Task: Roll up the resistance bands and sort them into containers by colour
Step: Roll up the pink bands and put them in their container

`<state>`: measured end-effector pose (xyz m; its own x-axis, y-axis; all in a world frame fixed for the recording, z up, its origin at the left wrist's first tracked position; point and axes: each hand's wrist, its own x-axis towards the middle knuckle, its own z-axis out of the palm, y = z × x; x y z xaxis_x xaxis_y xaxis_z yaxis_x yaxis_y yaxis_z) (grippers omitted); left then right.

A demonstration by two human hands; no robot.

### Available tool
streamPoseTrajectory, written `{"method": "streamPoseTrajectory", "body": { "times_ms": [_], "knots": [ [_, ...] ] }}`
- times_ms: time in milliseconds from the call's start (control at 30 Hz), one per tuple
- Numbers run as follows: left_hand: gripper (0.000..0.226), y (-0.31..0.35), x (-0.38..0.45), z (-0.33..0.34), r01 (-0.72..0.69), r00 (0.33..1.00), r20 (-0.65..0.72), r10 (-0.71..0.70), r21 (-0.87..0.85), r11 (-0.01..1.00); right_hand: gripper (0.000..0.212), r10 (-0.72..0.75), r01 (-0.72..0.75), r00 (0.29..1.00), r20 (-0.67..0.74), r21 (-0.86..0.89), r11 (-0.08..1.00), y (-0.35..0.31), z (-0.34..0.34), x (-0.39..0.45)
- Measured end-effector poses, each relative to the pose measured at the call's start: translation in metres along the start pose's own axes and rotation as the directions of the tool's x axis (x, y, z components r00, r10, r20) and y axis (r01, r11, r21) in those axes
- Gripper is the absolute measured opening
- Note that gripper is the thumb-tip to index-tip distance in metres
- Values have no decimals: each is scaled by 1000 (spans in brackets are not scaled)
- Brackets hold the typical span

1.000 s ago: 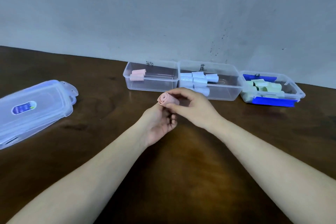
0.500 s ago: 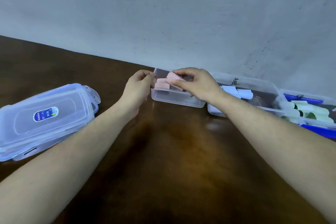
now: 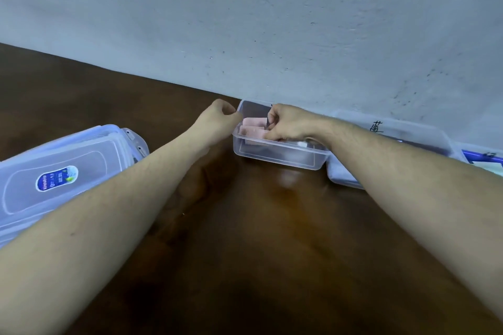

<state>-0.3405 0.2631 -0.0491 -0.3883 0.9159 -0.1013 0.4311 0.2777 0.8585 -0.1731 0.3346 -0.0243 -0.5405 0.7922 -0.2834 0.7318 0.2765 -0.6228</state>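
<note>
Against the wall at the far edge of the brown table (image 3: 272, 239) stands a clear plastic box (image 3: 280, 156), and both hands reach to it. Inside its left half lie pink rolled bands (image 3: 251, 126), stacked close together, one behind and one in front. The right hand (image 3: 288, 124) is over the box with its fingers curled down inside; the fingertips pinch or press the right end of the nearest pink roll (image 3: 254, 133), which rests low in the box against the others. The roll sticks out to the left of the fingers, so most of it shows while the gripped end is hidden under the knuckles. Whether the fingers fully clasp it or only touch it cannot be told for sure, but they are closed narrow upon it.

The left hand (image 3: 220, 119) sits just beside the box's left end wall, fingers folded into a loose fist that touches or nearly touches the rim; it holds nothing that can be seen.

To the right, touching the first box, is a second clear box (image 3: 394, 130) with black handwriting on its far wall, mostly hidden by the right forearm. Beyond it, at the picture's edge, a blue lid clip (image 3: 481, 156) shows. On the left of the table lie stacked clear lids (image 3: 62, 171) with a blue oval sticker (image 3: 57, 178).
</note>
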Motion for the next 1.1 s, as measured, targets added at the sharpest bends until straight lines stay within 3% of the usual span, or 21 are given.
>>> {"method": "streamPoseTrajectory", "body": {
  "times_ms": [467,767,1100],
  "knots": [
    [27,-12,6,4,13,999,37,-12,-21,1000,27,224,-227,973,51,64,972,-15,16,12],
    [29,-11,4,3,41,997,58,-41,-8,999,23,226,-236,971,75,175,956,-21,22,13],
    [32,-9,-7,1,67,997,34,-65,-53,996,33,206,-212,977,59,117,970,-18,11,-6]
  ]
}}
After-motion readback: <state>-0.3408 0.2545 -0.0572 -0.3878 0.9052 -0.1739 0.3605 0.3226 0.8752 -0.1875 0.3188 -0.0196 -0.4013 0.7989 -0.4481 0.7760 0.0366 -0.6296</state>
